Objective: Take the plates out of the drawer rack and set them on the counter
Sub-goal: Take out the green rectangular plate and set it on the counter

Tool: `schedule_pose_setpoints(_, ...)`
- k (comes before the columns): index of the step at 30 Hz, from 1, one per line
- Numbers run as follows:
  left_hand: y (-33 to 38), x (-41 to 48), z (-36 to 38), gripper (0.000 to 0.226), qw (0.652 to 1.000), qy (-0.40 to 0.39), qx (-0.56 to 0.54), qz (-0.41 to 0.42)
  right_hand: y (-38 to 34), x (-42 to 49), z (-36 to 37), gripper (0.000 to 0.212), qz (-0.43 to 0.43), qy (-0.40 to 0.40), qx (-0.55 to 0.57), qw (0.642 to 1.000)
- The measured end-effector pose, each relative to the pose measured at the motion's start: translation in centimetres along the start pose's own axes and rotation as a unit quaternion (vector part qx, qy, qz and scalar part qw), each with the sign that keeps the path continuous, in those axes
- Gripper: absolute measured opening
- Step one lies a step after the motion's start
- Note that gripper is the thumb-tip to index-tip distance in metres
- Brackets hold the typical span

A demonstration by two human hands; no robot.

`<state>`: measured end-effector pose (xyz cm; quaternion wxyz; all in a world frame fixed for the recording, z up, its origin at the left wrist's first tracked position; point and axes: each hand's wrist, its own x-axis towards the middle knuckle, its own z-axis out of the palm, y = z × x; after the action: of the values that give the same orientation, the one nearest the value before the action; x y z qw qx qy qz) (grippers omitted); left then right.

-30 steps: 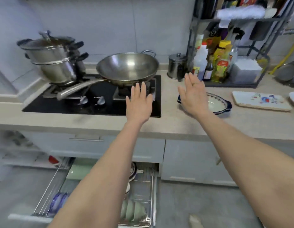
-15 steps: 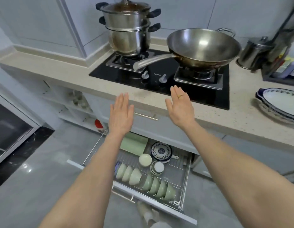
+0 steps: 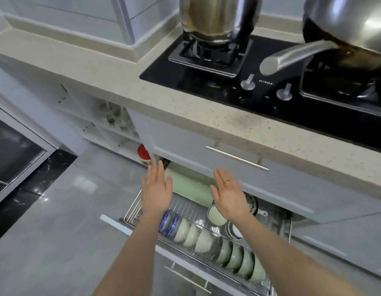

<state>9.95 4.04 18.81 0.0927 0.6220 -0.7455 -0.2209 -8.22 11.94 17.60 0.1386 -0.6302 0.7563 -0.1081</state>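
Two hands were held flat and empty above the open drawer rack (image 3: 206, 210): the left hand (image 3: 156, 190) with fingers straight and close together, the right hand (image 3: 229, 195) likewise extended, a ring seen on one finger. Nothing was gripped by either. The plates were found still in the rack: a green plate (image 3: 190, 189) lay flat at the back, between and beyond the hands, and two blue-patterned plates (image 3: 169, 223) stood on edge at the front left, just beside a row of green bowls (image 3: 219, 244). A dark patterned dish (image 3: 252, 205) was partly hidden behind the right hand. No plate had yet been set on the counter (image 3: 185, 107). A risk was judged in the closed drawer front (image 3: 206, 154) overhanging the rack's rear: a plate lifted carelessly could be knocked against it, or against the bowls, and chipped. On the hob (image 3: 260, 88) white lettering was seen between the knobs, seemingly "FOTILE", though blurred
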Motion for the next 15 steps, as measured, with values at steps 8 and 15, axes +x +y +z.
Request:
schedule_pose_setpoints(8, -10.4, 5.7, 11.0, 0.055, 0.997, -0.065, 0.012, -0.027, 2.6, 4.1, 13.9, 0.052, 0.074, -0.024, -0.015, 0.997)
schedule_pose_setpoints(15, -19.5, 12.1, 23.2, 0.057, 0.991, -0.100, 0.089, 0.000, 8.0, 7.9, 27.5, 0.052, 0.160, -0.048, -0.024, 0.986)
